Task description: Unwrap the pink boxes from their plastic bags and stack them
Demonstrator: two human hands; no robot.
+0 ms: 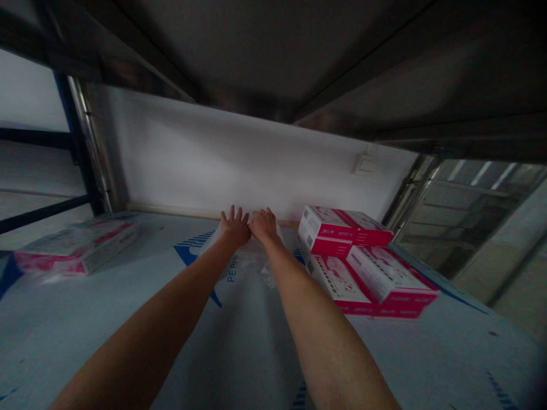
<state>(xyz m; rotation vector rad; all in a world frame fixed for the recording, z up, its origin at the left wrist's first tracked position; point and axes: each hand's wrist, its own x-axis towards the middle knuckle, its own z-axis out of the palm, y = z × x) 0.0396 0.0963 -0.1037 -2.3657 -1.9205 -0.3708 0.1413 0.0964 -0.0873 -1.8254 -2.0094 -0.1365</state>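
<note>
At the rear edge of the shelf (55,336), against the wall (239,154): left hand (234,226) and right hand (264,224) side by side, fingers spread on crumpled clear film (243,256), grip unconfirmed. Stacked red-and-white cartons (367,267) near right edge; one film-wrapped carton (77,247) near left edge.

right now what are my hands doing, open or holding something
Left hand: open, fingers spread, touching the clear plastic wrap, not visibly gripping it.
Right hand: fingers bent over the wrap; cannot tell whether it grips.
</note>
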